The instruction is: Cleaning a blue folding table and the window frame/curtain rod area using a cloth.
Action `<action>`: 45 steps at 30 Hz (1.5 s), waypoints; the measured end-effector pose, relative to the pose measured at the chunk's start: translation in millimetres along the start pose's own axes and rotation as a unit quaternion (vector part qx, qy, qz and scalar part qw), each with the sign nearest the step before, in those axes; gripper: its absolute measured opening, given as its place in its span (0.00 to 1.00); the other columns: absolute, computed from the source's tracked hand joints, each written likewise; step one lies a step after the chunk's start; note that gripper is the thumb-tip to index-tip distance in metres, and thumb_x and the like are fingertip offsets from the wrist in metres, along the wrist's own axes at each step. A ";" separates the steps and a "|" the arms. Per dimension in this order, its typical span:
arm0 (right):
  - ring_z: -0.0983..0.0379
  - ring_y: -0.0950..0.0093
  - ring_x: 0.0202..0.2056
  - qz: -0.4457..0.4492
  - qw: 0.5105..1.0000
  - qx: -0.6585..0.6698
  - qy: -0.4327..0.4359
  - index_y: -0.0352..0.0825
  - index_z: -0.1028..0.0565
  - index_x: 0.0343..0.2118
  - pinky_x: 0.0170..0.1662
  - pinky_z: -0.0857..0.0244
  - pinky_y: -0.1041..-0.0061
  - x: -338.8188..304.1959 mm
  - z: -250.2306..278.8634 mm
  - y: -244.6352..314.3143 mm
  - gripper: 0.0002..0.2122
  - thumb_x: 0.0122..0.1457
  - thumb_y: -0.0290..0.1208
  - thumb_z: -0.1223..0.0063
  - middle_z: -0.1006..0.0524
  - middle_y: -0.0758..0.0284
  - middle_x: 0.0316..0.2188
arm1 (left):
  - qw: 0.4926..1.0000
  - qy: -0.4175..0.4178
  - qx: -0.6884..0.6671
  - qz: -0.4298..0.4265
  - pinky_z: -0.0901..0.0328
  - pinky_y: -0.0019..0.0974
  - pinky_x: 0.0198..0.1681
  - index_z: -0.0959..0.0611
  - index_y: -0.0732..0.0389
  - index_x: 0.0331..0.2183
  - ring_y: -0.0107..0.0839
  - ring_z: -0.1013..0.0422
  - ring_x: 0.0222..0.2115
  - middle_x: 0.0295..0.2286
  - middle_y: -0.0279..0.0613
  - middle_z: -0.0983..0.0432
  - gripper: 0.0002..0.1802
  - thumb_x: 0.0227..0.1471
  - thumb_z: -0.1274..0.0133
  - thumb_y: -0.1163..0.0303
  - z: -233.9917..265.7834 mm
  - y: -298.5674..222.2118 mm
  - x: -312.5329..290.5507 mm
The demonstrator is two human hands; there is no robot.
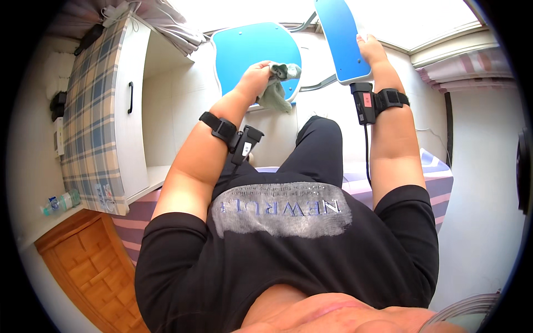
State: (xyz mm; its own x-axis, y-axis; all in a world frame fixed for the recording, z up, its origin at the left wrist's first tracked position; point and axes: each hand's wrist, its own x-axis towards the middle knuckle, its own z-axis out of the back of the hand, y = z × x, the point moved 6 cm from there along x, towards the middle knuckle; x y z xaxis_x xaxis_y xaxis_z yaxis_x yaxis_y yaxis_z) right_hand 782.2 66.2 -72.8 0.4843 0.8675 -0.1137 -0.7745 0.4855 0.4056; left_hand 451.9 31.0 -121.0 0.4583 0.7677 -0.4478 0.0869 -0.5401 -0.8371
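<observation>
My left hand [255, 77] is closed around a crumpled grey-green cloth [279, 86] and presses it against the blue seat [250, 53] of a chair in front of me. My right hand [371, 49] grips the edge of the chair's blue backrest [341, 36], fingers wrapped round its right side. Both wrists carry black strapped devices with cables. My black shirt and one raised knee in black trousers fill the lower middle of the view.
A white desk unit [133, 105] with a black handle and a plaid cover stands at the left. Below it are a wooden cabinet [83, 261] and small bottles [58, 202]. A striped bed cover [438, 183] lies under me; a bright window is ahead.
</observation>
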 end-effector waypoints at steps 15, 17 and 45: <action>0.25 0.57 0.39 0.022 0.964 0.124 0.235 0.24 0.27 0.43 0.45 0.33 0.64 -3.0 -13.9 -27.5 0.32 0.61 0.57 0.61 0.23 0.47 0.37 | 0.981 0.086 0.175 0.021 0.33 0.33 0.37 0.24 0.57 0.44 0.28 0.29 0.34 0.35 0.43 0.26 0.18 0.49 0.45 0.67 -78.4 -27.4 68.7; 0.26 0.55 0.41 0.038 0.949 0.183 0.254 0.27 0.26 0.42 0.47 0.35 0.63 -13.1 -14.0 -9.9 0.29 0.62 0.56 0.63 0.23 0.47 0.37 | 0.990 0.062 0.103 0.080 0.32 0.31 0.34 0.22 0.57 0.41 0.27 0.29 0.31 0.32 0.42 0.25 0.14 0.49 0.47 0.69 -82.3 -33.4 76.1; 0.23 0.61 0.39 -0.017 0.856 0.117 0.504 0.29 0.36 0.53 0.37 0.28 0.60 71.4 -8.8 28.8 0.34 0.58 0.60 0.59 0.25 0.54 0.42 | 0.747 0.286 0.598 0.051 0.33 0.45 0.41 0.22 0.42 0.46 0.44 0.26 0.40 0.37 0.42 0.22 0.20 0.48 0.49 0.54 -192.7 -13.5 49.9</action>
State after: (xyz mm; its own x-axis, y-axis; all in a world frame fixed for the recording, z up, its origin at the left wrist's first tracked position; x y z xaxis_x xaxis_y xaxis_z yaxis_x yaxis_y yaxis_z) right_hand 790.9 143.1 -77.2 -0.1837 0.5636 -0.8054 -0.6076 0.5789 0.5437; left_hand 644.0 10.1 -71.5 0.7414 0.2857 -0.6072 -0.6698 0.3709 -0.6432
